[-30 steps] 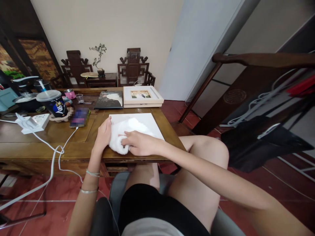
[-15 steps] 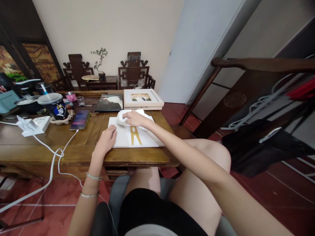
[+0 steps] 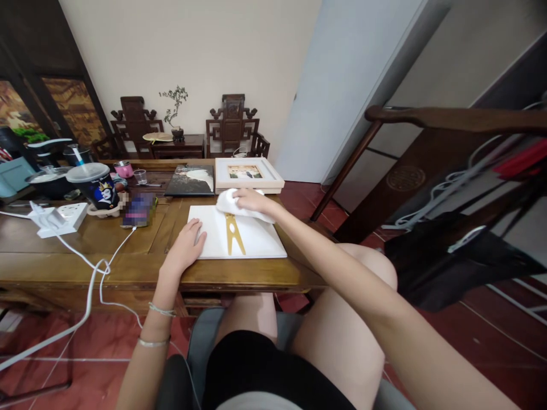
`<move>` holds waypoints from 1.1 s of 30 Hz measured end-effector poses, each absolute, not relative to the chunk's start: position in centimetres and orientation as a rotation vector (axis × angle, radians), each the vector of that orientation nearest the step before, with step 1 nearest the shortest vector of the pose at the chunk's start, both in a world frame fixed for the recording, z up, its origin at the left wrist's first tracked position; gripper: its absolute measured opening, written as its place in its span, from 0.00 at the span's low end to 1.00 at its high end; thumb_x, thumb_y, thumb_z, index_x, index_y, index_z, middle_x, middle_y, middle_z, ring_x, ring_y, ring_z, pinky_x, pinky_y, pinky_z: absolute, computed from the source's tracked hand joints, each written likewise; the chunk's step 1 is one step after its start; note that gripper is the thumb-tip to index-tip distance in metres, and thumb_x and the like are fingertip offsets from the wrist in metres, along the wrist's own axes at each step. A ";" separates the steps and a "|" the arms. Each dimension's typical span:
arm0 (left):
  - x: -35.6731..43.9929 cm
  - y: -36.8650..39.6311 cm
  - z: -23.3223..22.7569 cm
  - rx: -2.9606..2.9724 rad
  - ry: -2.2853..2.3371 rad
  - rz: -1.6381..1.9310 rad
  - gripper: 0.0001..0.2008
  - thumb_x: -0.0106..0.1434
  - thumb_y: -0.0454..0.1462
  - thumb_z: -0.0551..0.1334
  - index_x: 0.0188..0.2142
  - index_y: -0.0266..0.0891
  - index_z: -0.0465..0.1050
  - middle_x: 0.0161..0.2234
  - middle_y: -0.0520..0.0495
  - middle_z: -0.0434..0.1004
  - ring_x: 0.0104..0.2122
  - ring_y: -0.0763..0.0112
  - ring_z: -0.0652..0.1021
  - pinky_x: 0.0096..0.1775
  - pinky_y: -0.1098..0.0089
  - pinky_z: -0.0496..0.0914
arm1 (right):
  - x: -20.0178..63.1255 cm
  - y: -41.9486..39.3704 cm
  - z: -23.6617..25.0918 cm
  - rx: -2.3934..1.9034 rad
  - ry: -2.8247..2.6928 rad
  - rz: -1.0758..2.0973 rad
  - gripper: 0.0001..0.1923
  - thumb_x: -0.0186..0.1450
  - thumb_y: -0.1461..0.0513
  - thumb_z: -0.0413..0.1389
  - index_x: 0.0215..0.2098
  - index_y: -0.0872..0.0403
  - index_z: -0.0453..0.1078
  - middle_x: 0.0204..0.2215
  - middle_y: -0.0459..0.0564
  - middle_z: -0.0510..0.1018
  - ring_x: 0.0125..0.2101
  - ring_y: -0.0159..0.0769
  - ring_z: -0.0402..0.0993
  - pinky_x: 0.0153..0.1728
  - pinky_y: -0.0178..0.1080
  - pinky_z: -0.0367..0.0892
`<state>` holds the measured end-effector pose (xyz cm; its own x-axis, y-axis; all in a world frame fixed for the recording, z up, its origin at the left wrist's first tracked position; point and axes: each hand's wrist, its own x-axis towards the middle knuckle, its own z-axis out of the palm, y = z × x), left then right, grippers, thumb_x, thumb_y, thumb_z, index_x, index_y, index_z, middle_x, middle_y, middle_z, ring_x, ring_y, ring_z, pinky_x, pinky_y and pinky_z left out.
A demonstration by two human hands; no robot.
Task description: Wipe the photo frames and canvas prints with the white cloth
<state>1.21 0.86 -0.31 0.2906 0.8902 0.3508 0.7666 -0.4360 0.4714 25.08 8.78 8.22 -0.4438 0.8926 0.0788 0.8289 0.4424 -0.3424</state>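
A white board (image 3: pixel 256 242) lies flat near the front edge of the table, with a gold figure (image 3: pixel 233 236) on its face. My left hand (image 3: pixel 186 244) rests on the board's left edge, fingers stretched out and nothing in them. Bunched under my right hand (image 3: pixel 252 200) is a white cloth (image 3: pixel 225 202), gripped in the fingers and pressed against the far part of the board. The cloth covers the upper end of the gold figure and the board's far right corner.
Behind the board stand a framed picture (image 3: pixel 250 173) and a dark photo panel (image 3: pixel 190 180). To the left are a lidded drink cup (image 3: pixel 100 188), a phone (image 3: pixel 139 210) on a cable, and a white power strip (image 3: pixel 70 217). A wooden chair (image 3: pixel 405 171) stands at right.
My right hand has slid the white cloth to the right across the far part of the board, uncovering its far left area. My left hand stays at the left edge, its thumb spread more.
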 end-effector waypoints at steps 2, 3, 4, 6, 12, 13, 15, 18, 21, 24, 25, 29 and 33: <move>1.3 0.7 -0.3 2.344 1.524 0.826 0.26 0.68 0.45 0.51 0.59 0.29 0.66 0.65 0.30 0.62 0.66 0.52 0.62 0.66 0.52 0.55 | 27.8 7.9 7.6 -1.519 -2.396 0.348 0.11 0.51 0.68 0.46 0.30 0.56 0.68 0.36 0.55 0.77 0.37 0.42 0.70 0.36 0.37 0.60; 1.3 0.7 -0.3 2.344 1.521 0.812 0.27 0.68 0.45 0.51 0.59 0.28 0.66 0.66 0.29 0.60 0.67 0.52 0.61 0.67 0.52 0.55 | 28.9 7.2 7.2 -1.506 -2.390 0.330 0.09 0.51 0.68 0.46 0.28 0.55 0.66 0.33 0.54 0.76 0.35 0.41 0.69 0.36 0.38 0.60; 1.3 0.7 -0.3 2.345 1.520 0.801 0.28 0.69 0.46 0.50 0.60 0.27 0.65 0.66 0.29 0.58 0.68 0.52 0.59 0.67 0.52 0.54 | 29.9 6.3 6.9 -1.478 -2.398 0.317 0.08 0.51 0.68 0.45 0.27 0.54 0.64 0.30 0.52 0.74 0.33 0.41 0.68 0.36 0.38 0.59; 1.3 0.8 -0.4 2.351 1.523 0.790 0.28 0.69 0.46 0.49 0.60 0.28 0.64 0.67 0.30 0.58 0.68 0.53 0.58 0.67 0.51 0.54 | 31.3 3.9 6.4 -1.392 -2.440 0.326 0.06 0.51 0.68 0.45 0.25 0.52 0.60 0.25 0.48 0.69 0.30 0.39 0.66 0.36 0.38 0.58; 1.3 1.2 -0.8 2.385 1.523 0.796 0.26 0.68 0.42 0.50 0.60 0.30 0.65 0.66 0.31 0.60 0.67 0.53 0.60 0.66 0.51 0.55 | 32.8 -4.4 7.7 -1.230 -2.621 0.628 0.05 0.52 0.67 0.45 0.22 0.51 0.54 0.21 0.43 0.63 0.27 0.34 0.62 0.34 0.37 0.57; 1.3 1.2 -0.7 2.388 1.522 0.790 0.26 0.68 0.42 0.50 0.60 0.30 0.65 0.66 0.31 0.60 0.67 0.53 0.60 0.66 0.51 0.55 | 32.9 -5.2 8.0 -1.218 -2.639 0.668 0.05 0.52 0.67 0.45 0.22 0.51 0.54 0.21 0.43 0.63 0.27 0.34 0.62 0.34 0.37 0.58; 1.3 1.2 -0.6 2.394 1.523 0.775 0.26 0.68 0.42 0.50 0.60 0.29 0.64 0.66 0.31 0.60 0.67 0.52 0.60 0.66 0.51 0.55 | 33.1 -5.5 8.4 -1.208 -2.641 0.708 0.05 0.51 0.67 0.45 0.23 0.51 0.54 0.22 0.43 0.63 0.28 0.34 0.62 0.34 0.37 0.58; 1.3 1.0 -0.4 2.391 1.536 0.756 0.27 0.68 0.43 0.50 0.60 0.28 0.64 0.66 0.30 0.59 0.67 0.52 0.60 0.67 0.52 0.55 | 33.1 -3.4 7.9 -1.215 -2.581 0.671 0.04 0.51 0.66 0.45 0.22 0.51 0.54 0.22 0.43 0.62 0.28 0.35 0.63 0.34 0.37 0.58; 1.3 1.0 -0.3 2.383 1.535 0.760 0.27 0.67 0.42 0.50 0.60 0.28 0.64 0.66 0.29 0.59 0.67 0.52 0.60 0.67 0.52 0.55 | 32.6 1.0 7.1 -1.259 -2.506 0.557 0.04 0.50 0.66 0.45 0.23 0.51 0.57 0.23 0.44 0.64 0.29 0.36 0.64 0.35 0.38 0.58; 1.3 1.0 -0.2 2.384 1.523 0.768 0.26 0.67 0.42 0.51 0.60 0.30 0.65 0.66 0.31 0.60 0.67 0.53 0.60 0.67 0.51 0.55 | 31.6 5.3 6.6 -1.361 -2.434 0.412 0.06 0.49 0.67 0.46 0.25 0.53 0.62 0.26 0.47 0.70 0.33 0.39 0.67 0.38 0.38 0.59; 1.2 1.0 -0.3 2.385 1.522 0.767 0.26 0.67 0.42 0.51 0.60 0.30 0.65 0.66 0.32 0.60 0.67 0.53 0.60 0.67 0.51 0.55 | 31.2 6.4 6.5 -1.390 -2.414 0.372 0.07 0.50 0.67 0.46 0.26 0.53 0.64 0.27 0.48 0.72 0.34 0.41 0.68 0.38 0.38 0.59; 1.2 1.1 -0.3 2.386 1.529 0.749 0.28 0.68 0.43 0.50 0.61 0.27 0.64 0.66 0.29 0.59 0.68 0.53 0.59 0.67 0.53 0.54 | 30.1 7.7 6.3 -1.431 -2.408 0.254 0.12 0.53 0.68 0.45 0.30 0.56 0.69 0.30 0.53 0.75 0.35 0.43 0.68 0.40 0.39 0.59; 1.2 1.1 -0.4 2.390 1.540 0.724 0.28 0.68 0.43 0.49 0.61 0.26 0.63 0.67 0.30 0.58 0.68 0.54 0.58 0.67 0.54 0.53 | 30.2 4.5 6.3 -1.369 -2.494 0.269 0.11 0.52 0.70 0.45 0.28 0.55 0.67 0.25 0.50 0.72 0.30 0.39 0.65 0.37 0.38 0.57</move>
